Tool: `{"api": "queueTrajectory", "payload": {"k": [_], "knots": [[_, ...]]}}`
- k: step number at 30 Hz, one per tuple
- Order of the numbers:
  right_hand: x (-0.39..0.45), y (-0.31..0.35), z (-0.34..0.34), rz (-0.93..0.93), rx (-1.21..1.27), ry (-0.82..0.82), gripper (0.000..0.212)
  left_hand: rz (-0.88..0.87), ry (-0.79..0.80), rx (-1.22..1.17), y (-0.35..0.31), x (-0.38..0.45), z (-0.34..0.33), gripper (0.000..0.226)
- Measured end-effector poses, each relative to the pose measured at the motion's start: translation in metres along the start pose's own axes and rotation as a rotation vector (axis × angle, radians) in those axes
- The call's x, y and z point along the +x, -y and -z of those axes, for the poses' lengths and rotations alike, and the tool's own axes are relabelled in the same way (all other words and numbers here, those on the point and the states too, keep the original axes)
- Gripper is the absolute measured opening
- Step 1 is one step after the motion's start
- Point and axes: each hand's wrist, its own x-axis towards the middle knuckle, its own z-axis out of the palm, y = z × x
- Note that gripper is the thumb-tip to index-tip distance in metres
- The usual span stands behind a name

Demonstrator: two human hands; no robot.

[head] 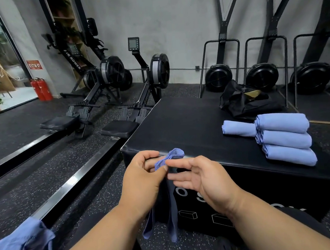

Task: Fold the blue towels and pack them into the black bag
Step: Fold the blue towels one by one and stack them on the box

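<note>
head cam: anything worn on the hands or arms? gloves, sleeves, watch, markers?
Nothing visible. Left hand and right hand are bare: no gloves, rings or markers on the fingers. Both forearms are bare as far as the frame shows, with no watch, wristband or cuff. Any sleeve would start beyond the frame's bottom edge.

plain blue towels (286, 137), a black bag (242, 101), a black box (189, 127) (white printed outlines), red extinguishers (41, 89).
</note>
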Motion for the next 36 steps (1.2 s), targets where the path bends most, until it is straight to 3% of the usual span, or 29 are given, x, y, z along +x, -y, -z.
{"api": "queueTrajectory", "payload": {"k": [5,7,10,12,16,23,29,36], "knots": [[0.002,0.005,0.002,0.074,-0.164,-0.096,0.034,0.044,0.049,-0.13,0.004,0.005,0.007,0.037],[0.007,0.004,0.013,0.177,-0.422,-0.178,0.034,0.053,0.075,-0.172,0.005,0.009,0.012,0.039],[0.011,0.0,0.034,0.294,-0.894,-0.174,0.034,0.04,0.117,-0.217,0.004,0.015,0.022,0.046],[0.012,-0.002,0.046,0.303,-1.022,-0.135,0.024,0.02,0.148,-0.227,0.004,0.018,0.028,0.043],[0.013,0.0,0.056,0.205,-0.877,-0.024,0.012,-0.078,0.148,-0.016,0.009,0.025,0.037,0.025],[0.011,0.009,0.058,0.174,-0.767,-0.01,0.012,-0.081,0.149,0.264,0.02,0.029,0.055,0.028],[0.007,0.015,0.055,0.151,-0.614,-0.007,0.014,-0.037,0.222,0.356,0.023,0.025,0.054,0.029],[0.004,0.022,0.05,0.156,-0.642,-0.03,0.011,-0.017,0.329,0.378,0.03,0.019,0.048,0.034]]}}
